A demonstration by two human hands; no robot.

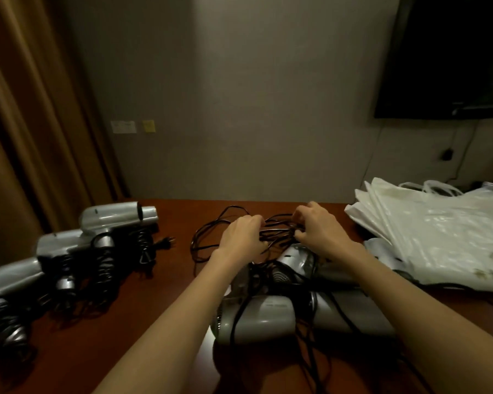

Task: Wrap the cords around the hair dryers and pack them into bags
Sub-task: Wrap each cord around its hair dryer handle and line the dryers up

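At desk centre, our left hand [241,234] and right hand [319,228] both grip the tangled cords [276,233], separating them above unwrapped hair dryers [296,311]; bags [439,231] wait right.

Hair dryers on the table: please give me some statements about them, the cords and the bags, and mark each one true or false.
1. Both hands grip the tangled black cords. True: left hand, right hand.
2. Three wrapped hair dryers lie in a row on the left. True.
3. The white bags lie on the left of the table. False: they lie on the right.
4. The near hair dryer is already inside a bag. False: it lies bare on the table.
5. The curtain is blue. False: it is brown.
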